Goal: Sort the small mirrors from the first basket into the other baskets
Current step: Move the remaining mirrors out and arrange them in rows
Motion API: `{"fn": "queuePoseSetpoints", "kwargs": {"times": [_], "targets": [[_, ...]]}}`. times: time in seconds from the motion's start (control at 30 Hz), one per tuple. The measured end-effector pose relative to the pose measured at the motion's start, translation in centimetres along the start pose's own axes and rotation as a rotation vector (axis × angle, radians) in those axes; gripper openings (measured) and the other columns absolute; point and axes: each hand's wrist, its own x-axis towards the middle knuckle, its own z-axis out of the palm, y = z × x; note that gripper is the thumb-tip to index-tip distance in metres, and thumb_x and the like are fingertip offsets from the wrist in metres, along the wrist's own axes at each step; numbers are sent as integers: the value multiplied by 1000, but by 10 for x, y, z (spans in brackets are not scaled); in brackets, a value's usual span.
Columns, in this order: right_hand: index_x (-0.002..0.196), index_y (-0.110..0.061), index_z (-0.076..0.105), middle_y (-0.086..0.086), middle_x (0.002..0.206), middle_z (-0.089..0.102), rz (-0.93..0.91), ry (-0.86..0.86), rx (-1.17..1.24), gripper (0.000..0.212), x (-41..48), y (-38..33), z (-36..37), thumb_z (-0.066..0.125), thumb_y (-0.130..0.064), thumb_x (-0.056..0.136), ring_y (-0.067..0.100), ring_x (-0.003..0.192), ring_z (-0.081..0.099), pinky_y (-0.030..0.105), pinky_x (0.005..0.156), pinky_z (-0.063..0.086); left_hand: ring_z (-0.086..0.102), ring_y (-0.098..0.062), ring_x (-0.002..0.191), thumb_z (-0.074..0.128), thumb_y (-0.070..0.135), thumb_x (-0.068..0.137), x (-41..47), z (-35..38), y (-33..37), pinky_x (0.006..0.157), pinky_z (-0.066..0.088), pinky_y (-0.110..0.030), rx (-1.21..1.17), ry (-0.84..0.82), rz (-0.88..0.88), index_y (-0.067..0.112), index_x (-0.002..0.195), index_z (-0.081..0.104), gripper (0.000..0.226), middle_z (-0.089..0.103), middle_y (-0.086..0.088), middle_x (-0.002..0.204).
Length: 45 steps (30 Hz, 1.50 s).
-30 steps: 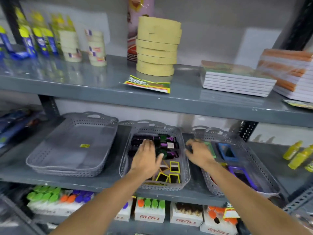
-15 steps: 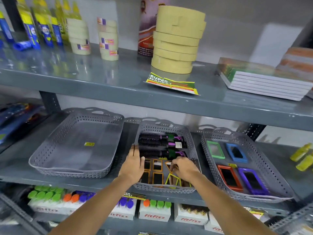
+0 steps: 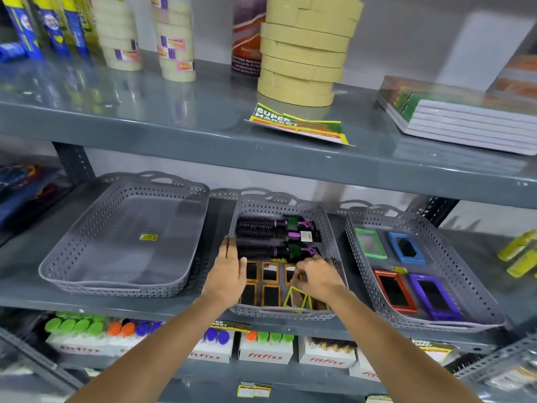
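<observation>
The middle grey basket (image 3: 328, 228) holds black-and-purple hair brushes (image 3: 267, 228) at the back. Small orange-framed mirrors (image 3: 270, 295) and yellow-framed mirrors (image 3: 296, 298) lie at its front. My left hand (image 3: 226, 274) lies flat, fingers together, over the basket's front left side and covers some small mirrors. My right hand (image 3: 318, 276) is curled, its fingertips pinching the edge of a small orange-framed mirror (image 3: 290, 273) that lies in the basket. The left grey basket (image 3: 96, 228) is empty but for a yellow sticker. The right grey basket (image 3: 453, 257) holds larger green, blue, red and purple mirrors.
The upper shelf (image 3: 203, 135) overhangs the baskets, carrying tape rolls (image 3: 305, 50), a supermarket leaflet (image 3: 299, 126) and notebooks (image 3: 465, 120). Yellow bottles (image 3: 520, 254) stand right of the baskets. White boxes of coloured-cap bottles (image 3: 264, 349) fill the shelf below.
My right hand has come back from the right basket to the small mirrors at the front of the middle basket. My left hand has drawn back from the brushes to the front left.
</observation>
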Motion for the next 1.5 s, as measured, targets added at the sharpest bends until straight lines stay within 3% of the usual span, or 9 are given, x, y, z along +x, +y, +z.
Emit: {"fn": "queuePoseSetpoints", "kwargs": {"times": [0.07,0.2,0.37,0.53,0.8,0.97,1.13,1.27,1.5], "targets": [[93,-25,70,-8,87,58,-2,-13,-8,18,-1,-1,-1,59,-39,87,19,107,52,41,102,35,29,-24,138,28,32,98,0,1,0,107,35,-38,-5,-3,1,10,147,5,59,6,-9,157],[103,-24,66,-3,105,65,8,14,36,26,-2,-1,-4,59,-43,86,20,110,53,42,104,36,27,-24,140,29,31,98,0,0,0,108,33,-38,-5,0,-1,9,147,6,58,7,-9,157],[93,-24,66,-9,87,60,-30,-12,13,36,-11,-1,-9,64,-56,77,15,95,57,36,98,37,27,-23,139,28,32,98,-1,-1,1,107,34,-39,-10,-9,-13,10,147,6,58,6,-7,158],[86,-29,72,-16,77,53,-95,-78,-24,23,-19,-1,-3,71,-48,72,11,87,48,35,97,36,31,-24,138,28,33,99,-1,0,1,105,37,-41,-10,-15,-18,10,147,6,58,5,-6,158],[88,-36,73,-16,85,63,-151,-87,44,14,-24,-4,-9,74,-40,74,10,94,53,31,85,32,27,-23,140,27,34,98,0,1,-1,107,35,-41,-4,-19,-23,11,147,5,59,4,-6,158],[88,-36,73,-15,90,66,-161,-79,59,14,-23,-3,-8,75,-38,74,8,93,53,32,88,33,28,-24,139,27,34,98,0,1,0,107,36,-42,-1,-20,-23,11,147,5,59,5,-6,158],[94,-30,70,-14,93,67,-128,-65,144,31,-21,3,-16,73,-51,72,9,92,56,32,88,45,29,-24,139,27,34,98,0,1,-1,107,37,-42,3,-18,-19,11,147,5,59,4,-6,158],[110,-19,66,0,108,69,20,48,165,32,-12,20,-33,70,-35,82,15,99,63,33,91,53,26,-22,140,27,35,98,0,2,1,106,37,-41,59,-21,-3,9,147,4,60,3,-6,158],[123,-13,58,14,122,60,67,-133,-46,36,-4,22,-27,63,-17,88,30,109,61,40,94,51,13,-26,143,26,34,98,0,0,5,114,20,-35,220,-19,59,1,146,4,62,10,-17,155]]}}
